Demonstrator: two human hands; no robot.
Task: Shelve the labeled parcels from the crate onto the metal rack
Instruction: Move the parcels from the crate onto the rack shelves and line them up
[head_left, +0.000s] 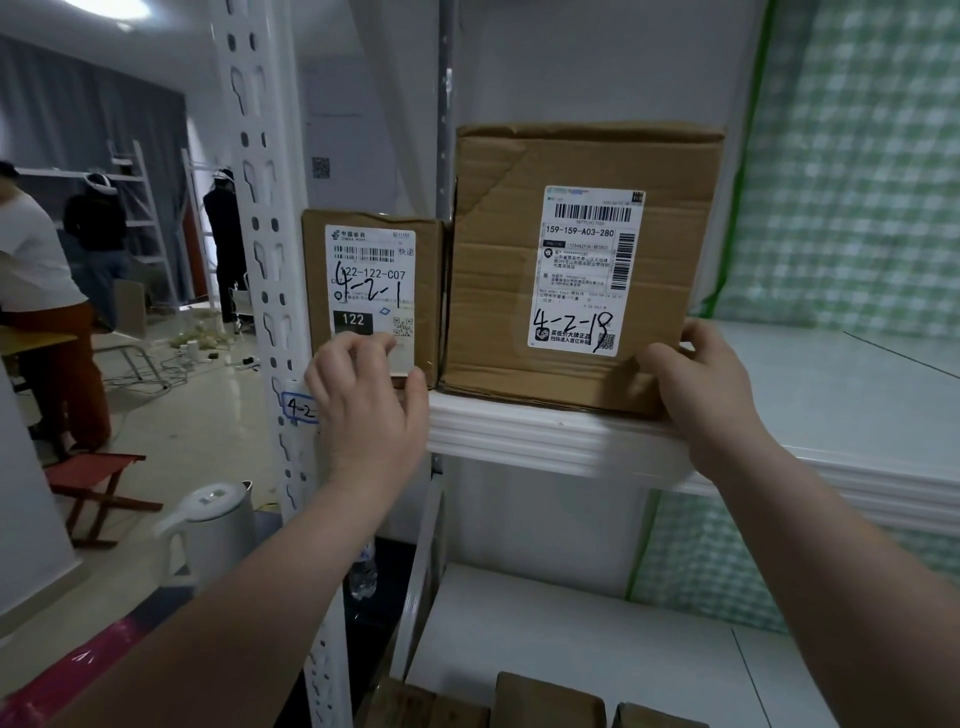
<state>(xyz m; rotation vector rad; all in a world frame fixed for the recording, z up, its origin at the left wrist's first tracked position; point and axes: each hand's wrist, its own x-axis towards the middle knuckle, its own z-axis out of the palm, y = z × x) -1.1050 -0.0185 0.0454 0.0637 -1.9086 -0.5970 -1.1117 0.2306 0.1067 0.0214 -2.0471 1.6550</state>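
Two cardboard parcels stand side by side on a shelf (545, 431) of the white metal rack (260, 260), their sides touching or nearly so. The small box (421, 291) on the left carries a label with "4-2-1" handwritten over it; the big box (498, 270) on the right is marked "4-2-18" and sits at the shelf's front edge.

The left hand (363, 395) is in front of the small box's lower edge — its grip is spread, fingers curled loosely against the label and thumb out to the side, not clamped on anything. The right hand (701, 384) is at the big box's lower right corner, thumb on the front face and fingers wrapped around the side, so its grip holds that box.

A tag (298, 408) reading "4-2" is stuck on the rack's upright post just left of the left hand. More brown boxes (545, 701) lie on the shelf below. A white kettle (215, 530) and a red folding stool (98, 488) stand on the floor to the left, where other people stand further back.
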